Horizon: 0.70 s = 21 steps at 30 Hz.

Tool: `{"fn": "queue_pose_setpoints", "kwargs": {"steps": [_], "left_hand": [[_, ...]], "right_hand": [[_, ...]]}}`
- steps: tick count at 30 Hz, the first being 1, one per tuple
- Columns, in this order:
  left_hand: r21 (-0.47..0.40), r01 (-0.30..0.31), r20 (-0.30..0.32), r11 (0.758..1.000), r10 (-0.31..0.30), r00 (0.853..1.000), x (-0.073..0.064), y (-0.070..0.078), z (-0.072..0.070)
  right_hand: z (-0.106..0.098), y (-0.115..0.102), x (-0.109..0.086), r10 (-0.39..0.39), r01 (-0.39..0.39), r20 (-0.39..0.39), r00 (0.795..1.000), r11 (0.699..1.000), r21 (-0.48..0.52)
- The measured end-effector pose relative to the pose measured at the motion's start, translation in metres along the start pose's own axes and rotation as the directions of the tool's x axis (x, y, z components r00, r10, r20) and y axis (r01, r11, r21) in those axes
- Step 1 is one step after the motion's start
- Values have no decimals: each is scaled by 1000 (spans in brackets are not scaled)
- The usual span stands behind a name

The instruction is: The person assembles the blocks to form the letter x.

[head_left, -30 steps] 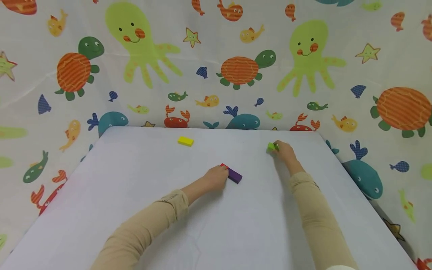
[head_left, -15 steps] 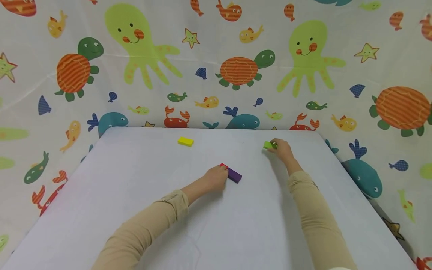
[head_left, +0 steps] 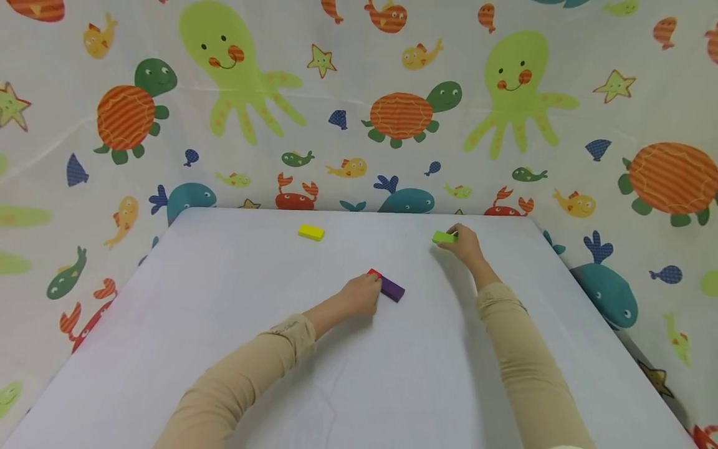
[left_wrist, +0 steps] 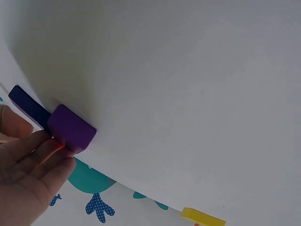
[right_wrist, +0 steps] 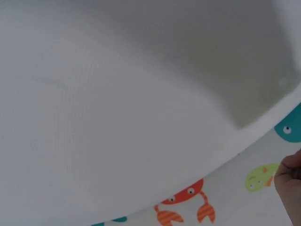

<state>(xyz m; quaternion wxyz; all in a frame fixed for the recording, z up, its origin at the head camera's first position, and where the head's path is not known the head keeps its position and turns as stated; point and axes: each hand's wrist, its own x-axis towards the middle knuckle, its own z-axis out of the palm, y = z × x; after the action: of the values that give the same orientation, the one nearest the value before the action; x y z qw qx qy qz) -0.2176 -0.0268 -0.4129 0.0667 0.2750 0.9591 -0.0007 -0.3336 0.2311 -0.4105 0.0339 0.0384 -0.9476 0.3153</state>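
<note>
In the head view my left hand (head_left: 361,294) reaches to the middle of the white table. Its fingertips are on a small red block (head_left: 374,273), mostly covered by the fingers. A longer purple block (head_left: 392,289) lies against these fingertips on the right. The left wrist view has thumb and fingers around the blocks, with a purple block (left_wrist: 71,127) in front and a dark blue one (left_wrist: 29,107) behind it. Farther back on the right, my right hand (head_left: 467,243) pinches a light green block (head_left: 444,237), its left end sticking out. That block is hidden in the right wrist view.
A yellow block (head_left: 311,232) lies near the table's far edge, left of centre. Behind the white table (head_left: 269,268) hangs a cloth (head_left: 348,50) printed with sea animals.
My right hand has shifted a little left with the light green block, which has turned so that more of its length shows. The left hand stays in place at the red and purple blocks.
</note>
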Motion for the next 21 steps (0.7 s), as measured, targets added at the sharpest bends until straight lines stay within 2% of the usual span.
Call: {"fn": "queue_pose_setpoints", "kwargs": {"steps": [11,16,21], "left_hand": [[-11,12,15,1000,-12,1000,5,-2,2],[-18,19,22,1000,-18,1000,4,-1,3],[-2,22,22,1000,-22,1000,1,1,4]], "right_hand": [[3,-17,2,-29,31,-24,999,995,94],[6,-25,3,-50,51,-6,999,987,150],[7,-33,0,-59,57,9,998,986,155]]}}
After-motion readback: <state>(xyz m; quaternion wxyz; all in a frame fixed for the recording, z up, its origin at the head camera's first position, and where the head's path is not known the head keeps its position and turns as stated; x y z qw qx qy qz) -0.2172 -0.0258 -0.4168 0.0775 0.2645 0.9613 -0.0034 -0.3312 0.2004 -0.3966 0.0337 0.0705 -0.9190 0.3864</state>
